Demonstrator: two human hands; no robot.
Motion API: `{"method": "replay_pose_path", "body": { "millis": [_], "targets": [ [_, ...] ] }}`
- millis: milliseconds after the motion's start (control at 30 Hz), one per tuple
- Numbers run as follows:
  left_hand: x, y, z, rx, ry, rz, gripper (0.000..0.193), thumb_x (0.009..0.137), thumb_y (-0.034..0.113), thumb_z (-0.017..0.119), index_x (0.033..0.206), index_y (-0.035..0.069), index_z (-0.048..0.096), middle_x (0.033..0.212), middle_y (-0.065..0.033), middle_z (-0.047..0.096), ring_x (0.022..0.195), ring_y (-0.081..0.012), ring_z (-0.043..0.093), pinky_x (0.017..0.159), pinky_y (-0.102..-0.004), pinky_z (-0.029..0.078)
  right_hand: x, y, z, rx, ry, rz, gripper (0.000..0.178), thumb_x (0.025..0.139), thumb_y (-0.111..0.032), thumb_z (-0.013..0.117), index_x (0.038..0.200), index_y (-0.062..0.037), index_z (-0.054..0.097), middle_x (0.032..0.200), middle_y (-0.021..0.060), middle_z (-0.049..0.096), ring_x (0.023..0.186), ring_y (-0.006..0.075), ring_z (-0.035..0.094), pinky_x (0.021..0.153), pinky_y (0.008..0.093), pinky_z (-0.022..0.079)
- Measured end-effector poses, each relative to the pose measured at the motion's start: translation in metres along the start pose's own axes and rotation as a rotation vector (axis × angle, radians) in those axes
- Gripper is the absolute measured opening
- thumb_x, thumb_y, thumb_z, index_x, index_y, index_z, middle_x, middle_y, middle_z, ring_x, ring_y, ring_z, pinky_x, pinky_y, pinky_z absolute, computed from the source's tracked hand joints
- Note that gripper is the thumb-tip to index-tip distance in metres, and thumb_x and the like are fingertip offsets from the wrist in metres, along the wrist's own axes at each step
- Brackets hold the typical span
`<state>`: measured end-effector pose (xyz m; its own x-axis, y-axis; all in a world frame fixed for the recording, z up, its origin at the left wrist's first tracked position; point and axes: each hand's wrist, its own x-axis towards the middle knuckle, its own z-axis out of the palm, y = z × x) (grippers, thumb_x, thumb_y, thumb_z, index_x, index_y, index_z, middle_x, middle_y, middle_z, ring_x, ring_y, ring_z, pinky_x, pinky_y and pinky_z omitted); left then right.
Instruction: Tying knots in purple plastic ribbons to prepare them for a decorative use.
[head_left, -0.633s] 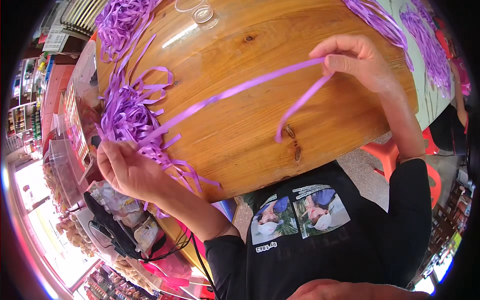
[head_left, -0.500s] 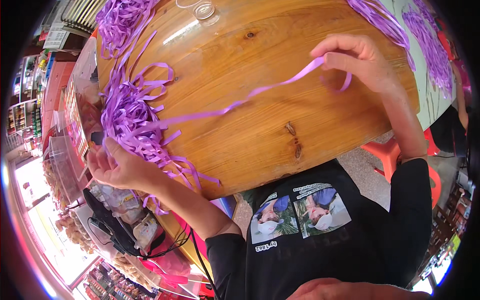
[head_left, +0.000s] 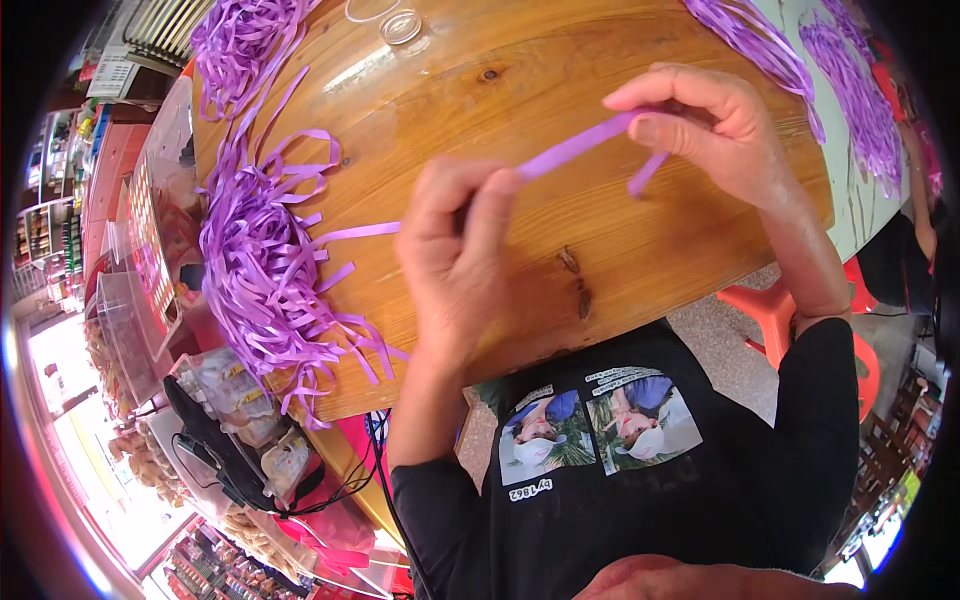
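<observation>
- The left hand [head_left: 455,265] and right hand [head_left: 715,130] each pinch one end of a purple ribbon strip [head_left: 575,150], stretched between them over the wooden table [head_left: 520,80].
- Best kept taut and flat, without twisting.
- The strip looks thin, smooth and papery.
- A pile of ribbon strips [head_left: 265,260] lies left of the left hand, curly and tangled.

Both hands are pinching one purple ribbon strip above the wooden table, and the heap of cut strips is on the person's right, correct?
Not quite: the head view shows the heap of cut strips on the person's left. The left hand and right hand do pinch one purple ribbon strip above the wooden table.
</observation>
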<state>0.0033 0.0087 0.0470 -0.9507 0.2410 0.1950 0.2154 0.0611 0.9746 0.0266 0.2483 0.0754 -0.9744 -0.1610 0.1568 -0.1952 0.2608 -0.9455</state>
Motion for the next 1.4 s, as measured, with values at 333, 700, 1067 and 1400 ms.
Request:
{"method": "replay_pose_path", "body": {
  "millis": [333,700,1067,1400],
  "targets": [
    [0.007,-0.011,-0.021,1.044,0.208,0.507,0.025,0.08,0.003,0.063,0.105,0.0,0.058,0.101,-0.0164,0.055,0.086,-0.0287,0.054,0.079,-0.0379,0.043,0.013,0.021,0.026,-0.133,-0.129,-0.147,0.016,0.085,-0.001,0.06,0.1,-0.0013,0.065,0.086,0.0029,0.06,0.079,0.012,0.057,0.071,0.0222,0.044],
    [0.002,-0.006,0.023,-0.203,-0.082,-0.259,0.014,0.086,0.006,0.064,0.099,-0.001,0.064,0.079,0.0037,0.055,0.069,-0.0032,0.045,0.062,-0.0171,0.037,0.01,0.011,0.031,-0.571,0.084,-0.487,0.024,0.078,-0.001,0.068,0.102,-0.0023,0.065,0.085,0.0075,0.066,0.07,0.0156,0.063,0.06,0.0238,0.048],
    [0.0,-0.005,0.015,-0.232,-0.039,-0.268,0.01,0.083,0.002,0.067,0.093,0.0,0.069,0.073,0.0059,0.051,0.067,-0.0018,0.041,0.058,-0.0165,0.031,0.011,0.019,0.006,-0.417,0.098,-0.39,0.026,0.08,-0.006,0.067,0.105,-0.0019,0.065,0.092,0.0097,0.065,0.084,0.0194,0.061,0.072,0.0275,0.047],
    [0.0,-0.005,0.013,-0.302,-0.066,-0.312,0.011,0.082,0.0,0.067,0.092,0.001,0.069,0.075,0.0054,0.053,0.067,-0.0019,0.041,0.057,-0.0167,0.03,0.01,0.03,0.03,-0.479,0.009,-0.579,0.038,0.07,-0.007,0.073,0.107,-0.0057,0.067,0.086,0.004,0.062,0.077,0.0202,0.057,0.068,0.0316,0.045]
  ]
}}
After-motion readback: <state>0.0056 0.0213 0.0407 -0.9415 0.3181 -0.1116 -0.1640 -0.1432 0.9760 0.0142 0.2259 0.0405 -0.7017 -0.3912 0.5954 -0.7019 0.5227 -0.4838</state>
